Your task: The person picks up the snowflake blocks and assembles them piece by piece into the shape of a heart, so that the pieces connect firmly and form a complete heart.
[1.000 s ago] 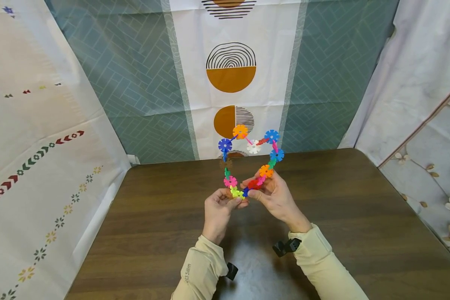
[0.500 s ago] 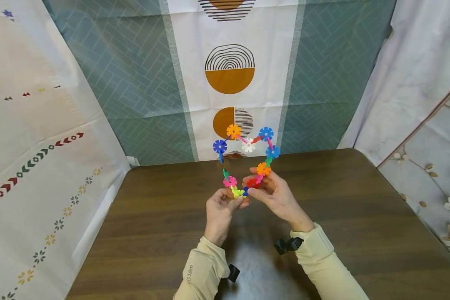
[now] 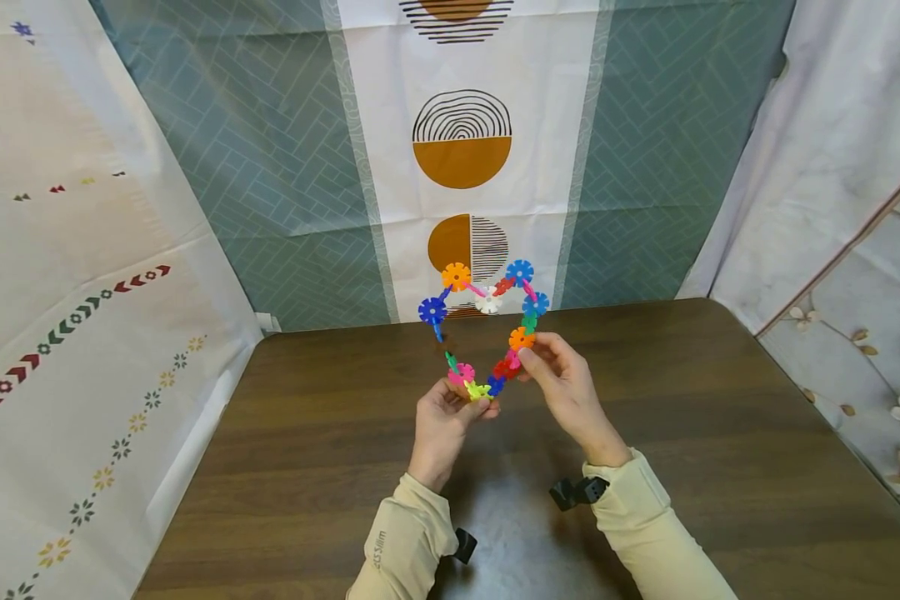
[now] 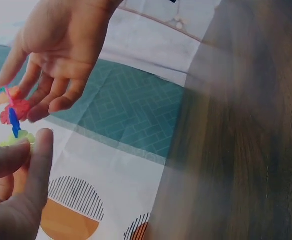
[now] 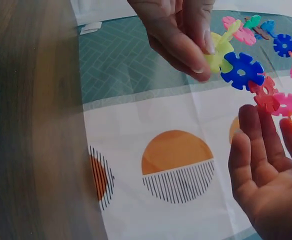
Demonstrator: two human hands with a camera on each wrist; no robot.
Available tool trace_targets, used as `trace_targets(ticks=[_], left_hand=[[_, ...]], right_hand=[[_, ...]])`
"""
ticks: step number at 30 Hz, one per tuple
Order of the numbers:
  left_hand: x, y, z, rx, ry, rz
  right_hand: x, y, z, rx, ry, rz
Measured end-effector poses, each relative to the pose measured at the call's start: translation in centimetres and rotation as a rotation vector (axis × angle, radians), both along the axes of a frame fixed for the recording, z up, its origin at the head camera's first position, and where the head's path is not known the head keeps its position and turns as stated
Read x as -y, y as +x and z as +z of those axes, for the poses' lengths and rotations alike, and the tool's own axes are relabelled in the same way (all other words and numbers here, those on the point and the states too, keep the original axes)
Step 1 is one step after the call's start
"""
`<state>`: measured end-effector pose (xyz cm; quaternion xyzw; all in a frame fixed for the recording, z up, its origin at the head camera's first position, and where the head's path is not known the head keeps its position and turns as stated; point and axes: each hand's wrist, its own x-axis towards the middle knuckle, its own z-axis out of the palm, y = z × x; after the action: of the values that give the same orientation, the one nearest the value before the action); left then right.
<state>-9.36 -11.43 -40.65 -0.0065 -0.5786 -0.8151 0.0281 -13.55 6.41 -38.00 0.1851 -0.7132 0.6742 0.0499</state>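
Note:
A heart-shaped ring of interlocking snowflake discs [image 3: 432, 311], in many colours, stands upright above the table in the head view. My left hand [image 3: 441, 429] pinches the yellow-green disc [image 3: 477, 391] at its lower tip between thumb and fingers. On the ring's lower right side, my right hand [image 3: 570, 396] has its thumb against the pink and orange discs, with the fingers behind them. The blue disc [image 5: 242, 71] shows between both hands in the right wrist view, joined to a red disc [image 5: 266, 95]. In the left wrist view, the ring's upper part is out of frame.
A dark wooden table [image 3: 307, 467] spreads below the hands. Behind it hangs a green and white patterned cloth [image 3: 285, 183], with pale patterned cloths [image 3: 82, 333] at the sides. Black wrist cameras [image 3: 577, 492] sit at both cuffs.
My right hand has shifted up along the ring's right side, its thumb moving from near the blue disc to the pink and orange ones. The ring's top has tilted left and slightly down.

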Motion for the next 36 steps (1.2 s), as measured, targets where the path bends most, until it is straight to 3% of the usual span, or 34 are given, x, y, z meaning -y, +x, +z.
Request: trace_targets(ticks=[6, 10, 17, 25, 32, 36], left_hand=[[0.5, 0.1, 0.1, 0.021, -0.171, -0.017], [1.6, 0.3, 0.4, -0.010, -0.297, -0.001], [3.2, -0.2, 1.4, -0.053, -0.256, 0.063], [2.7, -0.5, 0.5, 0.090, -0.205, 0.059], [2.5, -0.3, -0.8, 0.205, -0.339, -0.022], [2.2, -0.1, -1.5, 0.262, -0.411, -0.083]], right_hand=[[-0.1, 0.1, -0.2, 0.020, 0.003, -0.057], [-0.5, 0.1, -0.5, 0.041, -0.007, -0.081], [-1.0, 0.0, -1.4, 0.107, 0.077, -0.104], [-1.1, 0.2, -2.9, 0.269, 0.287, -0.051], [-1.3, 0.0, -5.1, 0.340, 0.543, -0.017], [-1.1, -0.1, -6.4, 0.359, 0.620, 0.000]])
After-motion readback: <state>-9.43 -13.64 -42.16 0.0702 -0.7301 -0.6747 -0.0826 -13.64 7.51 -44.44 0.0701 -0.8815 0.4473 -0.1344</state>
